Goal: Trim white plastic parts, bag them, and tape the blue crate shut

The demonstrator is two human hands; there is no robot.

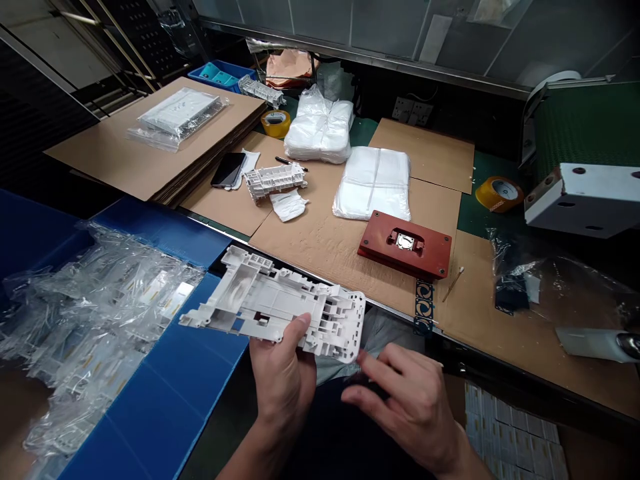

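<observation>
My left hand [285,373] grips a white moulded plastic frame [280,303] from below, its thumb pressed on the upper face. The frame is long, with ribs, slots and small clips, and lies tilted above the table's front edge. Close to its lower right corner is my right hand [407,400], thumb and index finger apart and the other fingers curled. I see nothing in that hand. Its index fingertip is at the frame's edge, but I cannot tell whether it touches. Beyond the hands, a red block fixture [373,237] with a metal insert rests on the cardboard.
To the left, a blue box [200,373] holds many bagged parts [100,340]. Stacks of white bags [373,180], another white plastic part [275,180], a phone [229,170] and tape rolls [500,193] lie further back. A conveyor end [585,193] stands at right.
</observation>
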